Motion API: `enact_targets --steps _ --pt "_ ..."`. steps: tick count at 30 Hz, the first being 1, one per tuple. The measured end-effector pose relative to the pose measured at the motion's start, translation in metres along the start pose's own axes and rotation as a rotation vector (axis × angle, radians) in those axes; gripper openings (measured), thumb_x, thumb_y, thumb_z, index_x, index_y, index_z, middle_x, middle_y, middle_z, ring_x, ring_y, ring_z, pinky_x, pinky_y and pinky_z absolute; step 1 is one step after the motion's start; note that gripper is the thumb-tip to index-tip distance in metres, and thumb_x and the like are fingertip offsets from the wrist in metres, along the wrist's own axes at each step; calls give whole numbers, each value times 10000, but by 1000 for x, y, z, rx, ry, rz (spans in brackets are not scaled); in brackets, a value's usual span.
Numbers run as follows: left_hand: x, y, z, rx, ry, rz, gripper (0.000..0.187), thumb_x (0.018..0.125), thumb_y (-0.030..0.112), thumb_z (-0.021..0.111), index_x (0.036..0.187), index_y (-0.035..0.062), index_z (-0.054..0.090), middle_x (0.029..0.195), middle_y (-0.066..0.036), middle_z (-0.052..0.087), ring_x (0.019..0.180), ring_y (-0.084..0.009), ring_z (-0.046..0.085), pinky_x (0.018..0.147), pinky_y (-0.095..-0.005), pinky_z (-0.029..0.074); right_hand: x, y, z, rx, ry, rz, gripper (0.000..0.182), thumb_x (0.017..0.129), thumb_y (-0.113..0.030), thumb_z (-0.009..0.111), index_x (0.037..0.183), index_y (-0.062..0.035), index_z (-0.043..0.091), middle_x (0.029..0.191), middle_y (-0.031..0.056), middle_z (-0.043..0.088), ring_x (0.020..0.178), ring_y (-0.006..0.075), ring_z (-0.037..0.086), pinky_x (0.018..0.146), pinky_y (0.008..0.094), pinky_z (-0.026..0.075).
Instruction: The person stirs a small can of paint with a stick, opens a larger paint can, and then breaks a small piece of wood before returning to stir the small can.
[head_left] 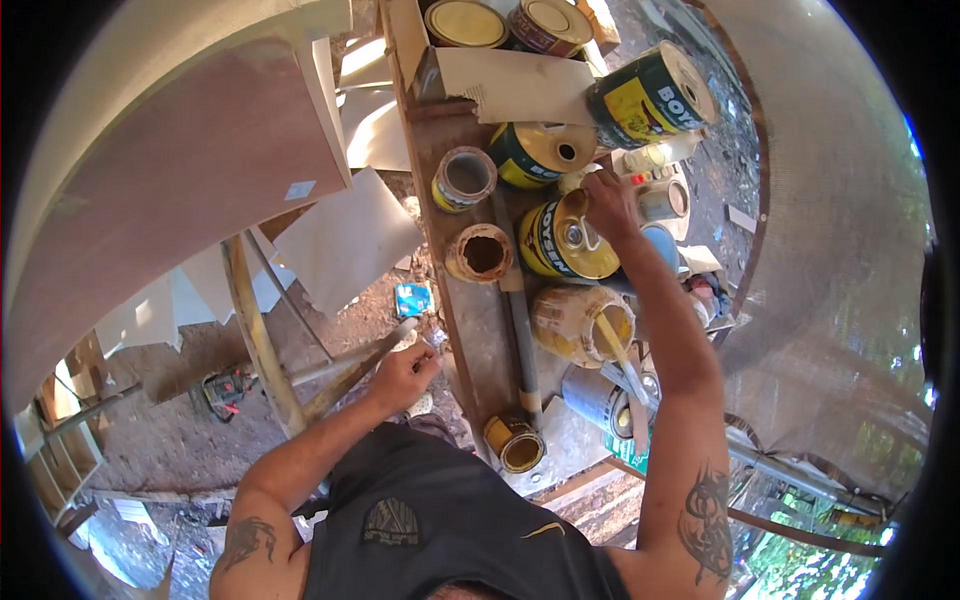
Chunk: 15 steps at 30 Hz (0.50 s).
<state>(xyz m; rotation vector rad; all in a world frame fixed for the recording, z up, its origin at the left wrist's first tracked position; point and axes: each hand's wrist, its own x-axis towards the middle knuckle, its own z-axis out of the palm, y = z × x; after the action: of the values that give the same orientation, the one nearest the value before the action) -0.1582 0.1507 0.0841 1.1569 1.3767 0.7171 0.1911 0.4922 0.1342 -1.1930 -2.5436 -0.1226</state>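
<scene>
One Boysen can (558, 243); right hand (612, 207), fingers (597, 184) near its rim

Right hand (608, 204) extends forward; left hand (404, 376), seemingly half-curled, sits nearer.

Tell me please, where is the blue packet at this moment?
In the head view, the blue packet lies on the ground just left of the wooden table, directly above the left hand in the picture.

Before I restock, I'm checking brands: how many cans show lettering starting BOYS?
2: the lower can at the right hand; the upper can beside the cardboard. More lettering may be turned away.
</scene>
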Motion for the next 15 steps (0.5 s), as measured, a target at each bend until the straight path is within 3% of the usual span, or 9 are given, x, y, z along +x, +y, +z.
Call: enact_targets --steps 2,5,8,10,13,15 --pt "-2 3 1 32 -17 18 241 998 273 682 1046 38 712 742 -112 673 692 -179 668 671 -361 518 -1 4 -2 -28 -79 18 187 815 -6 669 981 -90 683 998 126 682 1002 389 668 831 499 565" --pt "-7 9 -2 7 -86 17 220 1006 237 631 1093 48 704 733 -112 665 689 -186 668 673 -368 526 -5 5 -12 3 -79 82 417 822 24 650 1216 -107 689 1192 156 680 1111 390 658 933 486 558" --pt "-6 -10 -2 -133 -149 43 219 1010 194 574 1138 57 688 731 -108 667 689 -181 672 672 -371 530 -13 -13 -44 149 99 297 629 821 60 628 1427 -107 595 1341 183 637 1193 402 633 1003 485 536" --pt "-6 -16 -2 -143 -144 110 226 1010 164 542 1157 61 678 729 -102 668 688 -176 677 668 -369 530 -29 -33 -67 222 178 490 584 874 49 654 1442 -43 557 1294 175 668 1069 320 680 949 418 559" --pt "-7 -2 3 -87 -173 26 269 1000 106 546 1249 39 621 810 -102 708 735 -172 693 700 -356 552 -62 -93 -107 433 287 642 460 930 7 682 1383 -6 599 1196 137 705 953 196 685 864 333 566" --pt "-12 17 11 -327 -141 48 314 1003 73 556 1312 20 573 926 -120 738 841 -175 710 785 -338 565 -96 -136 -117 774 302 718 337 970 -16 677 1305 7 649 1114 95 729 908 138 675 815 291 559"
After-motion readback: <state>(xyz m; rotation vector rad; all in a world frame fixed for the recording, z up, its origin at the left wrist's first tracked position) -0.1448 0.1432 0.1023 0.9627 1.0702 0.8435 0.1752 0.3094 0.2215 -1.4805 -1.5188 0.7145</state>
